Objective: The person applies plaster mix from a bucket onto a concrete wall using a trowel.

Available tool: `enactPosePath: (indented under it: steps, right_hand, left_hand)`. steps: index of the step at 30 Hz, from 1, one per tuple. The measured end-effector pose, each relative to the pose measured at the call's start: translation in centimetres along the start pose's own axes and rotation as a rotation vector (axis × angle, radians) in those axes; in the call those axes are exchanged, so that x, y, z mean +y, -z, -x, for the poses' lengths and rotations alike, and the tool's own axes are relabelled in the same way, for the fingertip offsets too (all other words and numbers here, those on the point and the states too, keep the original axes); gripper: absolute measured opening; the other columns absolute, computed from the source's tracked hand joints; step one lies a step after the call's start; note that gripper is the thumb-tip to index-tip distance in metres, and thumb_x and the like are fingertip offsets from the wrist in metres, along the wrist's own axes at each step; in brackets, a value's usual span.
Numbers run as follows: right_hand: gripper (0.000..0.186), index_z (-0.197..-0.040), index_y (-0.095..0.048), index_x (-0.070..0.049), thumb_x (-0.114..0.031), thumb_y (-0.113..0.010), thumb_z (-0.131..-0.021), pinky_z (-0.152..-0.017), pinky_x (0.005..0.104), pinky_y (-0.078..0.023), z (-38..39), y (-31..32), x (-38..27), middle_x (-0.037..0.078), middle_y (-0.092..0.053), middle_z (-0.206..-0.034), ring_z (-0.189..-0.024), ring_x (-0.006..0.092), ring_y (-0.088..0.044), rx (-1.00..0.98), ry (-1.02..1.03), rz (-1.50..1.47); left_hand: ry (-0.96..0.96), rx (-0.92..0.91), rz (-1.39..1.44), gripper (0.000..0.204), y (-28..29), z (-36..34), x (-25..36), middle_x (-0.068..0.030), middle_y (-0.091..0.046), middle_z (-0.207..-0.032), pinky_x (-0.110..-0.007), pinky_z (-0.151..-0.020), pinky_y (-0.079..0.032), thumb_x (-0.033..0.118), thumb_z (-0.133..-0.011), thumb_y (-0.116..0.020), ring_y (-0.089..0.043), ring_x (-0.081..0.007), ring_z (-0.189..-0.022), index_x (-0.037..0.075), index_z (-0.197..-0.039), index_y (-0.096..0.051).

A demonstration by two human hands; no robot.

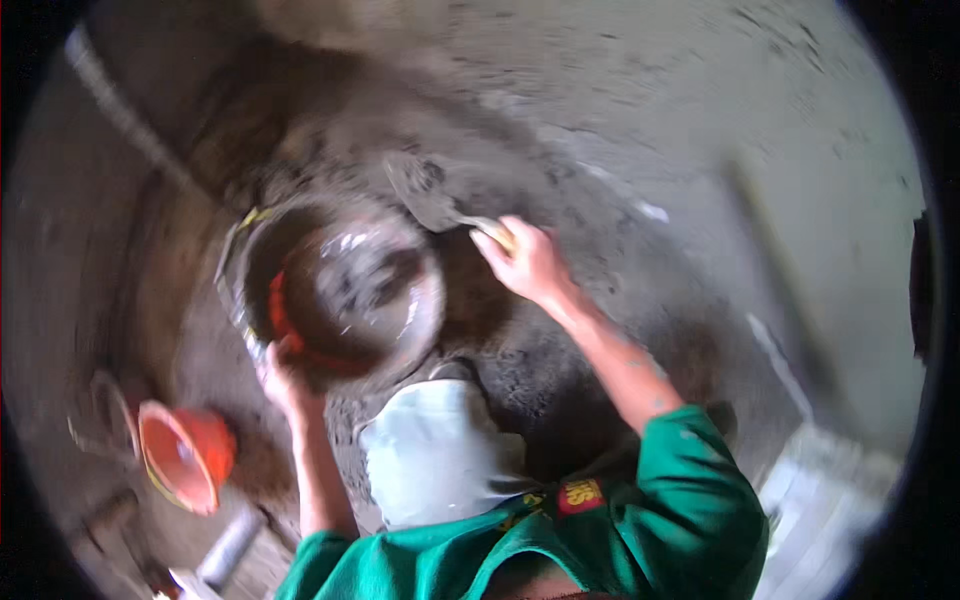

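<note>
My right hand [522, 262] is closed round the handle of a trowel [425, 195], whose pointed blade carries a lump of grey mortar [422, 174]. The blade is just beyond the upper right rim of a wide round basin [436, 300]. Inside the basin lies wet grey mortar [368, 278], and orange shows along its left inner wall. At the basin's near left edge, my left hand [285, 375] has its fingers on the rim; it is slightly blurred, and the underside of the grip is hidden.
An orange bucket [222, 445] lies tilted at lower left, with a grey cylinder [230, 548] nearer me. Loose grey material covers the ground [640, 290]. A plastered wall [800, 130] rises at far right. At lower right stands a pale blocky object [830, 500], blurred.
</note>
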State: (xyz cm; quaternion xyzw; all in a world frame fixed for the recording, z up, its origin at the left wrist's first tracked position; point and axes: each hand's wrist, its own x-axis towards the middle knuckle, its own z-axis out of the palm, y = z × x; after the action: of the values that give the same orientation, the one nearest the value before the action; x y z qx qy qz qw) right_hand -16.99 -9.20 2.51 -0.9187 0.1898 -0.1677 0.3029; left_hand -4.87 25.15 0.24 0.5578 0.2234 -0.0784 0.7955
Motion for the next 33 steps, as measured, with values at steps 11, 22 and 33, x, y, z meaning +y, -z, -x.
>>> enactPosePath:
  steps: [11, 22, 33]
  right_hand:
    - [0.04, -0.067, -0.053, -0.011, -0.043, -0.058, -0.089, -0.042, 0.0271, -0.041, 8.7, -5.5, 14.6, 0.0, -0.05, -0.054, -0.042, 0.0127, -0.046, 0.058, -0.979, -1.303]
    - [0.045, -0.078, -0.059, -0.007, -0.049, -0.05, -0.091, -0.044, 0.0378, -0.046, 27.1, 9.8, 19.2, 0.007, -0.055, -0.057, -0.048, 0.0217, -0.055, -0.6, -0.631, 0.397]
    - [0.042, -0.087, -0.068, -0.015, -0.055, -0.051, -0.086, -0.07, 0.0498, -0.05, 20.9, 14.2, 29.1, 0.017, -0.067, -0.086, -0.082, 0.0377, -0.063, -0.108, -0.578, 0.472]
  left_hand:
    - [-0.167, -0.182, -0.265, 0.024, 16.5, -2.0, -1.2, -0.0057, -0.054, -0.095, -0.039, -0.077, -0.049, 0.027, -0.075, -0.055, -0.057, -0.023, -0.087, 0.009, -0.092, -0.056]
    - [-0.147, -0.133, -0.432, 0.031, 16.9, -3.6, -0.3, -0.0067, -0.057, -0.097, -0.041, -0.082, -0.045, 0.031, -0.079, -0.052, -0.056, -0.0234, -0.09, 0.009, -0.1, -0.056]
    - [-0.519, -0.021, -1.078, 0.052, 29.5, 20.4, 2.6, -0.0099, -0.04, -0.135, -0.031, -0.084, -0.043, 0.037, -0.09, -0.057, -0.048, -0.0192, -0.113, 0.014, -0.134, -0.043]
